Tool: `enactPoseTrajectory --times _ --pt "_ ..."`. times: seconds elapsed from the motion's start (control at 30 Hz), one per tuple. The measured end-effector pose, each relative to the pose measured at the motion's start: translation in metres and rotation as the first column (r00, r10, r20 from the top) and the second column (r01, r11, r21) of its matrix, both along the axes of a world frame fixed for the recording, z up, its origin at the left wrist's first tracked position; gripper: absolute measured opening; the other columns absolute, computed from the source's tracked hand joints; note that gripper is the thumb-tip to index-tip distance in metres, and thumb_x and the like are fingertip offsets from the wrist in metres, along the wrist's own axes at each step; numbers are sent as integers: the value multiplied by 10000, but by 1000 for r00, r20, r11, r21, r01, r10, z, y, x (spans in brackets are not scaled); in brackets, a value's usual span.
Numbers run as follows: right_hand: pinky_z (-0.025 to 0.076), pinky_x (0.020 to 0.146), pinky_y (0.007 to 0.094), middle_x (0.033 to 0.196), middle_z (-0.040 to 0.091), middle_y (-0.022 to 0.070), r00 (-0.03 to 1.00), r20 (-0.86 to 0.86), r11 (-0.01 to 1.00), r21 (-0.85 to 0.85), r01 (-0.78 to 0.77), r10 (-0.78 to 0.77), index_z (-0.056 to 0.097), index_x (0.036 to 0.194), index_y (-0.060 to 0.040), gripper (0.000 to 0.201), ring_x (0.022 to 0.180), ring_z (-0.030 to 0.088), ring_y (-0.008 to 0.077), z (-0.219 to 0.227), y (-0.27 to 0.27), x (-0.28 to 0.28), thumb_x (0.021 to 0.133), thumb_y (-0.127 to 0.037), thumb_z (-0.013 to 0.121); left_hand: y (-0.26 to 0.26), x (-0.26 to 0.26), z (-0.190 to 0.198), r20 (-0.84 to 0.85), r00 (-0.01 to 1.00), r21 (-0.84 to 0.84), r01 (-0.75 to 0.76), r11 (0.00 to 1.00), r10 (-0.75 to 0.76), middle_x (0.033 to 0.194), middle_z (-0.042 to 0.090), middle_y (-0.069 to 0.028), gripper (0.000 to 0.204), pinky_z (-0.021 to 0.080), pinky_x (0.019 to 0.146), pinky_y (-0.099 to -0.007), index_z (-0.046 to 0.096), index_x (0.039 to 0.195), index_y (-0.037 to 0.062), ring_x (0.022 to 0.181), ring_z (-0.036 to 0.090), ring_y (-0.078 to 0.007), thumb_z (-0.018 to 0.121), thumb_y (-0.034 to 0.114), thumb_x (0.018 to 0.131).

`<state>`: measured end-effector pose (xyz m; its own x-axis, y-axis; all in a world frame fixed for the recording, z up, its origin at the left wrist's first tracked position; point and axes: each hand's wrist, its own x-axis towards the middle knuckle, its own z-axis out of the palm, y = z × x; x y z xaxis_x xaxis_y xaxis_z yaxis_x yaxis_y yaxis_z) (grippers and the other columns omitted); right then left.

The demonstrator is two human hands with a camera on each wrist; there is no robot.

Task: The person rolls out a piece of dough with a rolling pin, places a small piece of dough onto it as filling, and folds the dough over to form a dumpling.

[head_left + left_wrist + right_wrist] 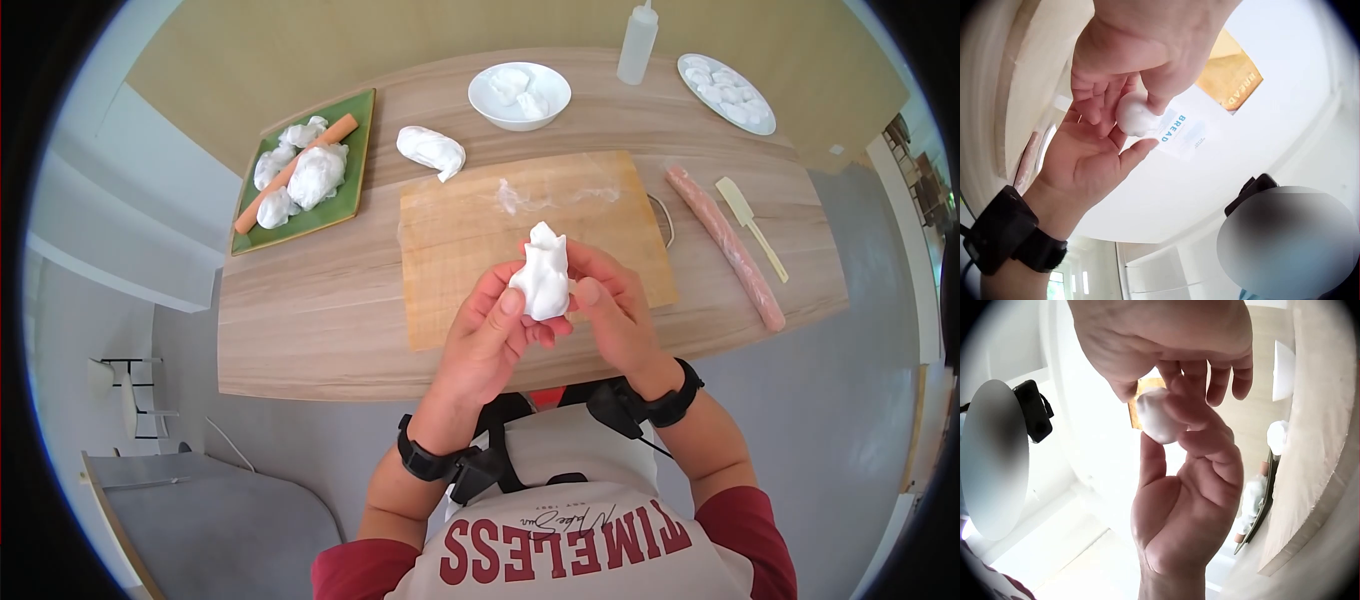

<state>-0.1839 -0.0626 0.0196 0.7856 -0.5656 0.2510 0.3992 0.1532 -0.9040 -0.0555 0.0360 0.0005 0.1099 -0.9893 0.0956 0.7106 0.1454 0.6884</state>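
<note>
A soft white lump of dough (pixel 545 280) sits between both hands above the near part of the wooden board (pixel 440 240). My left hand (pixel 485 335) grips it from the left side, thumb on the near face and fingers curled beneath. From the right, my right hand (pixel 620 320) pinches the dough's edge, where a small pale bit shows at the thumb tip. The dough's top narrows to a folded, uneven tip. In the left wrist view the rounded underside of the dough (pixel 1135 115) shows between the fingers. Flour streaks mark the board's far half.
A green tray (pixel 350 200) at left bears an orange-brown rolling pin (pixel 335 130) and wrapped white lumps. Behind the board are a white lump (pixel 430 150), a bowl (pixel 520 122) and a squeeze bottle (pixel 637 45). At right: a plate (pixel 765 125), wrapped pink roll (pixel 725 245), spatula (pixel 740 205).
</note>
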Motion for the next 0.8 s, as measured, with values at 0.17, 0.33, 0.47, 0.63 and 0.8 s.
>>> enactPoseTrajectory --times 0.17,0.33,0.47,0.63,0.8 --pt "436 772 281 1045 593 48 968 -4 944 -223 242 -249 582 1153 -32 385 908 538 114 -12 -4 9 810 -172 686 2 -3 4 459 790 -91 -412 907 406 1066 574 -61 358 440 755 -260 504 1180 50 926 547 -143 627 155 860" --pt "430 738 282 1004 596 54 964 -37 906 -354 233 -262 629 1056 -31 308 877 545 141 -7 -2 6 774 -132 702 2 2 16 680 507 -279 -489 826 530 1042 563 -61 295 419 781 -258 600 1057 28 908 523 -132 693 49 778" --pt "431 716 271 933 596 69 940 31 821 -478 311 -339 637 995 -24 259 833 551 161 -3 2 4 753 -91 702 3 -6 23 585 614 -225 -505 833 530 1023 551 -72 219 415 796 -262 618 998 10 890 515 -136 674 7 786" --pt "438 676 255 900 598 77 941 85 808 -490 326 -328 642 964 -12 216 767 557 169 -5 2 2 759 -63 686 3 -21 20 519 623 -251 -544 801 585 1005 546 -68 180 412 805 -263 597 971 -4 887 517 -141 659 11 803" --pt "444 669 251 904 601 75 973 17 923 -311 225 -232 636 957 3 190 763 557 149 2 1 -1 781 -61 671 4 -21 25 336 798 -124 -488 864 500 1011 540 -70 204 407 821 -268 580 976 -14 902 515 -145 669 12 795"
